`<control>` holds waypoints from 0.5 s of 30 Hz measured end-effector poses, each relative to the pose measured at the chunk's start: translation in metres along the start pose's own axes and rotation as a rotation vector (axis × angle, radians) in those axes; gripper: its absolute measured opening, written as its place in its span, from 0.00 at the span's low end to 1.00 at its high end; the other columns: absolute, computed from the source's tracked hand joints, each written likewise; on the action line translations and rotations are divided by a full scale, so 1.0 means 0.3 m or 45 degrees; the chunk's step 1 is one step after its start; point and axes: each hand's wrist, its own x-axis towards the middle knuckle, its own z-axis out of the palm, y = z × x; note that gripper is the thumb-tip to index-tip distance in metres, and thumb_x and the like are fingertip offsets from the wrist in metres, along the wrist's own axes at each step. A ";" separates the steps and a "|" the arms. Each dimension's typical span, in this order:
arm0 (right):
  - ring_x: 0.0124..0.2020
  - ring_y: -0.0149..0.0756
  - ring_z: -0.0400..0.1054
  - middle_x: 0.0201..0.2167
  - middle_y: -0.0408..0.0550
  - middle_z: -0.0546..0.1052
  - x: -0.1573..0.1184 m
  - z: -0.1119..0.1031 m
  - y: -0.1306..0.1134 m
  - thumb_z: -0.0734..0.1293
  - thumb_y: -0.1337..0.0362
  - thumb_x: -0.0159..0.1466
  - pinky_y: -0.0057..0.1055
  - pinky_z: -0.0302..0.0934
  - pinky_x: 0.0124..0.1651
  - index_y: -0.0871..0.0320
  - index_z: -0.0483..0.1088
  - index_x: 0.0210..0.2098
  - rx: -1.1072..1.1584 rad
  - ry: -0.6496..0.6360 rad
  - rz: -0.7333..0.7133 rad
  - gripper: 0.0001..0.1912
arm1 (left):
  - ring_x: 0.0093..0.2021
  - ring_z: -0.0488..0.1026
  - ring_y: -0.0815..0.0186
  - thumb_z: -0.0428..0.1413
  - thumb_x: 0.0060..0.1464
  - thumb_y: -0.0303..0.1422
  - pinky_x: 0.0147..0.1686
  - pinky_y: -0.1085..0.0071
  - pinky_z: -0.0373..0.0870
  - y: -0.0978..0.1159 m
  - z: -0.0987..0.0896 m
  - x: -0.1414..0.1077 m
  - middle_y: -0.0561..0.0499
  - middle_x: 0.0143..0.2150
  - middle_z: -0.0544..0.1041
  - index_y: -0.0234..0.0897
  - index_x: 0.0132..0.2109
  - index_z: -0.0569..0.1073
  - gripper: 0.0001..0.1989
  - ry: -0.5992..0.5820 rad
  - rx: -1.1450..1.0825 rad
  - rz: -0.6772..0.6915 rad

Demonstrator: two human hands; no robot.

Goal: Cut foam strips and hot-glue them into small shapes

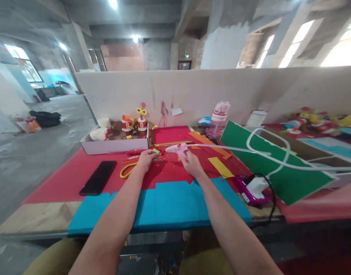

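Observation:
My right hand (189, 163) is wrapped round the grip of a pink hot glue gun (177, 148), its nozzle pointing left. A long translucent glue stick (229, 147) sticks out of the gun's back to the right. Close to the nozzle, my left hand (146, 160) pinches a small light-green piece (156, 151), whose exact kind I cannot make out. Beneath my left wrist lies a bent yellow fuzzy stem (126, 170). Red strips (134, 153) and small scraps are scattered on the red table covering (166, 173) just beyond my hands.
A black phone (98, 178) lies at left, blue sheet (175, 206) along the front edge. Behind stands a white box (115, 145) with paper cups and a yellow-headed figure (141, 114). At right are a purple power strip (251, 193), green board (267, 164), white cable (287, 152) and pink bottle (219, 118).

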 end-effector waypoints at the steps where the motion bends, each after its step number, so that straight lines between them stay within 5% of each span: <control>1: 0.37 0.41 0.74 0.33 0.52 0.79 0.004 0.000 0.008 0.59 0.59 0.64 0.29 0.62 0.38 0.59 0.67 0.47 0.018 0.023 0.016 0.16 | 0.24 0.70 0.70 0.66 0.30 0.30 0.28 0.73 0.70 0.002 0.000 0.000 0.52 0.22 0.74 0.31 0.24 0.72 0.12 0.008 -0.020 -0.009; 8: 0.31 0.39 0.74 0.31 0.51 0.79 0.041 0.026 0.085 0.65 0.56 0.59 0.29 0.63 0.33 0.60 0.69 0.44 -0.042 0.040 0.404 0.17 | 0.25 0.72 0.70 0.67 0.32 0.28 0.30 0.73 0.71 0.018 -0.005 -0.002 0.50 0.24 0.75 0.30 0.26 0.72 0.11 0.037 -0.117 -0.036; 15: 0.36 0.45 0.74 0.34 0.62 0.77 0.052 0.042 0.115 0.57 0.52 0.65 0.32 0.61 0.34 0.61 0.71 0.38 -0.416 0.037 0.484 0.20 | 0.24 0.72 0.71 0.66 0.34 0.26 0.30 0.73 0.71 0.019 -0.005 -0.004 0.52 0.23 0.74 0.30 0.27 0.73 0.10 0.023 -0.137 -0.013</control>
